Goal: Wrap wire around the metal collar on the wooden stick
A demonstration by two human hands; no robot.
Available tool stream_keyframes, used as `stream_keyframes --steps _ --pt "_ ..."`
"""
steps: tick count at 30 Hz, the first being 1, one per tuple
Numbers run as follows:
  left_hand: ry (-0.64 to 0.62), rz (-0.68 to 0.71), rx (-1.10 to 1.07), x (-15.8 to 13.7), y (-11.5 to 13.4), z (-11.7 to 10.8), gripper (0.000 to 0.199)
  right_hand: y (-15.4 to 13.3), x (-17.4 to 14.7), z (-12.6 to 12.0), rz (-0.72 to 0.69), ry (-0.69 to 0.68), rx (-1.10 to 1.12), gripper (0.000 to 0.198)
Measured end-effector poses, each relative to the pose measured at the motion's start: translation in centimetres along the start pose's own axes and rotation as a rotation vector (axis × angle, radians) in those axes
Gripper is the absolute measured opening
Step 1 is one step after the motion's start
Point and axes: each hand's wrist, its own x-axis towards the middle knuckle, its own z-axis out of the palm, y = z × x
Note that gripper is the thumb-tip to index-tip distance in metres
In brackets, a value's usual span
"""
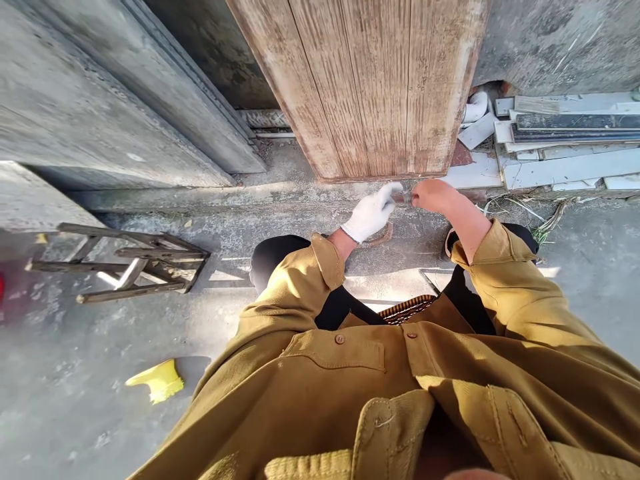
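Note:
My left hand (371, 215), in a white knit glove, is held out near the foot of a weathered wooden panel (370, 93). Its fingers are closed at the tips around one end of a small brown strip (399, 198), too small to name. Bare and close beside it, my right hand (434, 195) is curled, its fingers pinching the strip's other end. A thin curved brown piece (383, 239) shows below the gloved hand; whether it joins the strip I cannot tell. The panel leans upright against the wall, its lower edge just beyond both hands.
Stacked white boards (570, 167) lie at the right by a white pipe (476, 107). Grey slabs (125, 100) lean at the left. A wooden stool (135, 260) lies on its side on the concrete floor, with a yellow object (159, 381) nearer me.

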Motion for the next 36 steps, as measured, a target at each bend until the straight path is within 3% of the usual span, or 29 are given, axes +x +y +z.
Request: stream_keyframes --steps 3,6,7,9,11,13,15,19,22,25,28,30,32,36 --pt "-0.163 0.056 -0.182 0.0 0.0 0.1 0.054 1.1 -1.0 -0.9 -0.152 -0.415 0.052 0.015" --pt "-0.201 0.022 -0.524 0.1 -0.1 0.0 0.038 2.8 -2.2 -1.9 -0.418 -0.571 0.343 0.019" --pt "-0.193 0.013 -0.628 0.2 -0.2 0.0 0.030 3.3 -2.5 -2.1 -0.506 -0.534 0.489 0.025" --pt "-0.189 0.013 -0.773 0.2 -0.2 -0.1 0.026 4.0 -2.9 -2.3 -0.590 -0.309 0.797 0.037" --pt "-0.211 0.013 -0.815 0.2 0.0 -0.1 0.038 4.1 -2.8 -2.2 -0.547 -0.012 1.030 0.043" --pt "-0.263 0.002 -0.794 0.0 0.3 -0.1 0.042 3.9 -2.2 -1.9 -0.409 0.228 1.093 0.042" --pt "-0.327 0.005 -0.754 -0.1 0.7 -0.1 0.040 3.3 -1.3 -1.4 -0.237 0.354 0.964 0.037" --pt "-0.372 0.047 -0.604 -0.2 1.2 -0.9 0.032 2.1 -0.5 -0.8 -0.016 0.408 0.338 0.022" --pt "-0.339 0.063 -0.391 -0.1 1.2 -1.9 0.029 1.4 -0.9 -0.7 0.016 0.296 -0.032 0.028" --pt "-0.277 0.093 -0.232 0.1 0.9 -2.7 0.026 1.0 -1.6 -0.8 -0.023 -0.057 -0.185 0.026" --pt "-0.261 0.104 -0.210 0.2 0.6 -3.0 0.023 1.1 -2.3 -0.9 -0.180 -0.437 -0.124 0.017" --pt "-0.275 0.090 -0.267 0.4 0.5 -2.8 0.023 1.5 -2.5 -1.0 -0.329 -0.567 0.022 0.017" --pt "-0.261 0.056 -0.344 0.8 0.2 -2.6 0.021 2.2 -2.5 -1.3 -0.454 -0.568 0.185 0.021" --pt "-0.181 0.003 -0.501 1.6 -0.8 -1.9 0.014 3.7 -2.2 -1.8 -0.519 -0.353 0.403 0.022"
